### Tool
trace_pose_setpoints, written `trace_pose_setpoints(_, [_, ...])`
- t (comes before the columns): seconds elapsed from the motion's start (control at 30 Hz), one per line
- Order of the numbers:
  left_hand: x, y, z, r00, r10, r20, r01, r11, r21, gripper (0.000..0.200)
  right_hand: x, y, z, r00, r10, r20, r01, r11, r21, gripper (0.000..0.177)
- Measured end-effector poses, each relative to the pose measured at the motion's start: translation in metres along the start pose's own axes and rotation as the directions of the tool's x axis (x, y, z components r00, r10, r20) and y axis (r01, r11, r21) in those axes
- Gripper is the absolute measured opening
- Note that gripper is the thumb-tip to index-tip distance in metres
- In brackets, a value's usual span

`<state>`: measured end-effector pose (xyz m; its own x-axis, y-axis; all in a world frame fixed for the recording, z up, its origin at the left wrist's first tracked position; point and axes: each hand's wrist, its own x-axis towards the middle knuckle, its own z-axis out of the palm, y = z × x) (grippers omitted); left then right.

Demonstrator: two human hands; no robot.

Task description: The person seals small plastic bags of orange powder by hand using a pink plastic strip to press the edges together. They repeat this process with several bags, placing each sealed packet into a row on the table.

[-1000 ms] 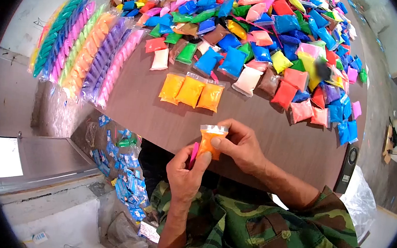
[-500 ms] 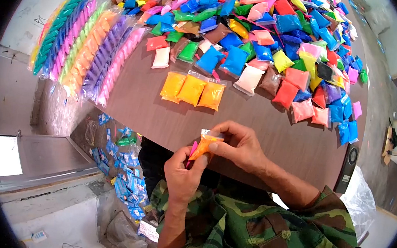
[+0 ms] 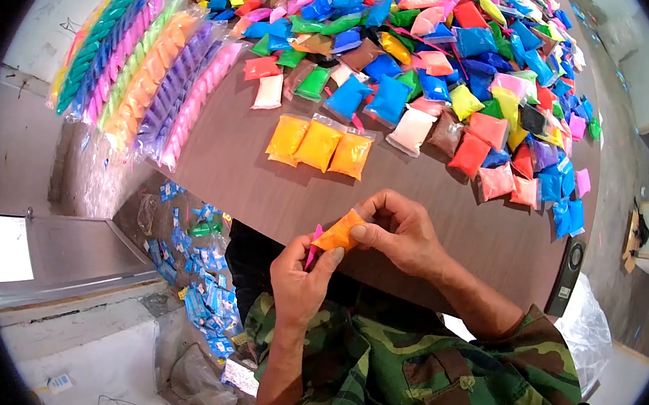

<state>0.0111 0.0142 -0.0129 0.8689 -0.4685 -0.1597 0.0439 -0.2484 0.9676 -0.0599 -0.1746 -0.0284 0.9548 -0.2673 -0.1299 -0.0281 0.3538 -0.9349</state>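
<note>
Between my two hands, above the table's near edge, is a small clear packet of orange clay-like material (image 3: 339, 232). My right hand (image 3: 403, 232) pinches its upper right end between thumb and fingers. The lower left end is gripped by my left hand (image 3: 300, 274), whose fingers also hold a thin flat pink piece (image 3: 314, 246) upright beside the packet. What kind of thing the pink piece is, I cannot make out. Farther up the table, three similar orange packets (image 3: 319, 145) lie side by side, apart from my hands.
A large heap of colourful packets (image 3: 429, 65) covers the back of the brown table (image 3: 249, 184). Long twisted bundles in clear wrap (image 3: 150, 79) overhang its left edge. Blue wrappers (image 3: 212, 301) litter the floor at left. A black device (image 3: 566, 276) sits at the right edge.
The orange packet has turned from nearly upright to slanting, its upper end swinging right. Its clear top flap is now mostly hidden by my right fingers.
</note>
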Motion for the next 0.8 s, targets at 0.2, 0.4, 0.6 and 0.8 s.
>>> trace_pose_setpoints(0.2, [-0.002,0.003,-0.002,0.999,0.031,0.014,-0.031,0.999,0.026,0.024,0.001,0.002,-0.003,0.999,0.026,0.042,-0.028,0.999,0.042,0.024])
trace_pose_setpoints(0.4, [-0.003,0.011,-0.002,1.0,0.004,0.019,-0.004,1.0,-0.021,0.027,0.004,0.002,-0.003,1.0,-0.002,0.006,0.001,0.992,0.125,0.031])
trace_pose_setpoints(0.6, [-0.001,0.002,-0.002,0.999,0.048,0.02,-0.047,0.999,-0.024,0.03,0.003,-0.002,-0.007,0.997,0.05,0.062,-0.056,0.993,0.104,0.035])
trace_pose_setpoints(0.8, [-0.003,0.011,-0.006,0.999,0.046,-0.019,-0.045,0.998,0.035,0.025,0.001,0.001,-0.006,0.997,-0.005,0.078,0.002,0.999,0.041,0.024])
